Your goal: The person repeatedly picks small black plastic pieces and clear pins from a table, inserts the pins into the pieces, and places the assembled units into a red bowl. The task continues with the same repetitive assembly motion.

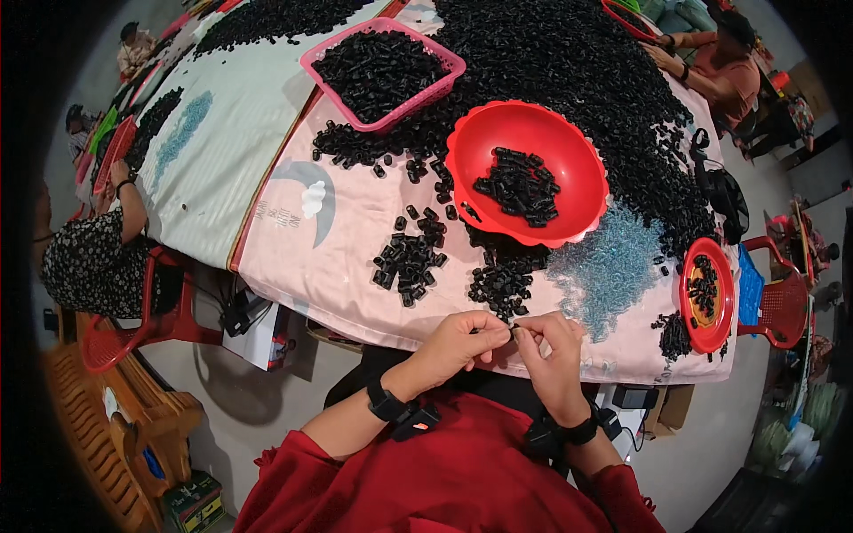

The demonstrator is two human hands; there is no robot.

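Observation:
Close together at the table's front edge, my left hand and my right hand meet with thumbs and fingers pinched. Between their tips shows a small black part, mostly covered by the fingers. Just beyond lies a pile of small black parts. Left of it is a looser group of black plastic pieces. A red scalloped bowl with black pieces in it stands farther off. To the right of that pile spreads a heap of small bluish, shiny pieces.
A pink basket full of black pieces stands at the back. Black pieces heap across the far table. At right are a red oval tray and a red chair. People sit at left and far right.

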